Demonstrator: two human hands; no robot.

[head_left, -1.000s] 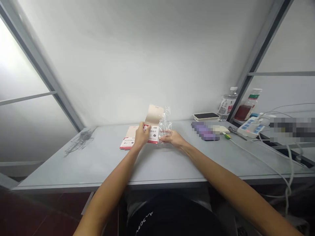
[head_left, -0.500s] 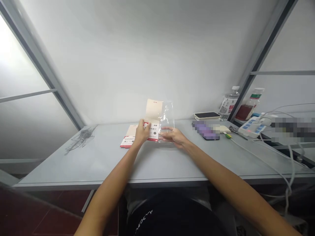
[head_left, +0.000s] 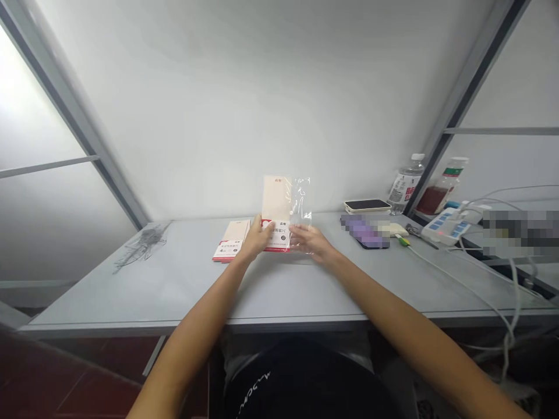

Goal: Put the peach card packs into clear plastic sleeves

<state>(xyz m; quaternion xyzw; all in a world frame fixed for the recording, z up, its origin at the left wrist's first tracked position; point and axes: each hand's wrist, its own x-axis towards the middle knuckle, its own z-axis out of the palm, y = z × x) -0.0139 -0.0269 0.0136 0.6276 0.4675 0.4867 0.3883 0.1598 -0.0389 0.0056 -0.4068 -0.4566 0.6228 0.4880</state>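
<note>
The card (head_left: 275, 201) stands straighter now, with the bag (head_left: 302, 203) at its right edge. Left fingers (head_left: 266, 231) pinch the card; right fingers (head_left: 302, 229) hold the bag.

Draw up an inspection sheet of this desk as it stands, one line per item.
Surface: grey desk; dark, scribble-like patch at left, nature unclear.
Things in hand: cream-and-red card, overlapped at right by clear plastic sleeve; whether inside, cannot tell. Similar cards lie at its left.
Clutter: black-screened phone, blurred purple item, labelled bottle, bottle of reddish liquid, all right.
Hands: left grips card; right fingers sleeve.
Cables: power strip at right; white cables hang past front edge.
Surroundings: pale wall, grey metal frame; other people: nothing seen.
</note>
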